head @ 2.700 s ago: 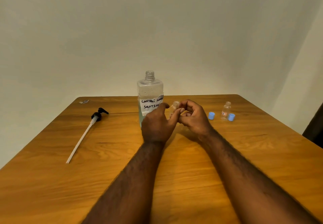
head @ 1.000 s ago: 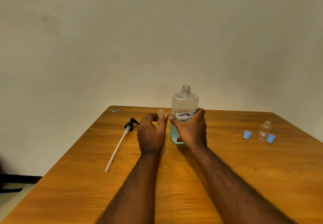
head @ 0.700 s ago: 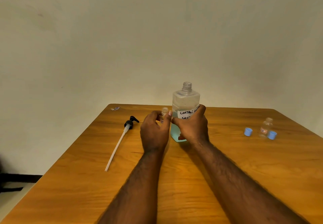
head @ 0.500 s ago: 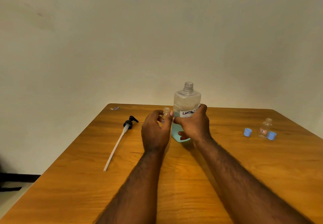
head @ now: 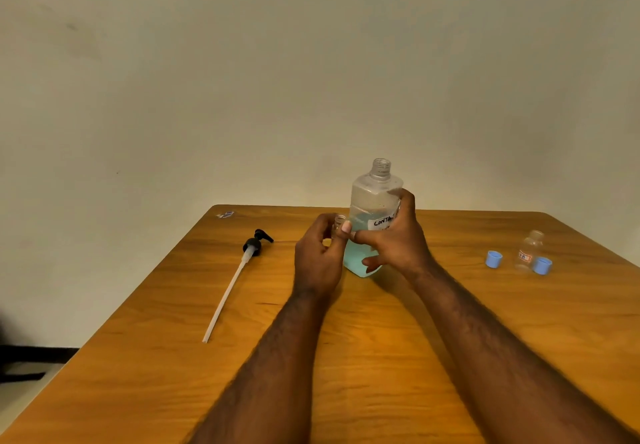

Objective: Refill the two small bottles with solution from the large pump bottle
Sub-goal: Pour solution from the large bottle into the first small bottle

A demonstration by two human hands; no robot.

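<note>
Readying a pour: right hand [head: 398,242] grips the large solution bottle [head: 374,201] mid-surface, left hand [head: 318,260] pinches a small bottle [head: 338,225] beside it; next, tilt carefully over that narrow mouth.

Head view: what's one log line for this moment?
left hand: holds small bottle | right hand: grips large bottle | pump: off, on table

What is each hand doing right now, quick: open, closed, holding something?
Left hand: closed around a small bottle.
Right hand: closed around the large bottle.
</note>
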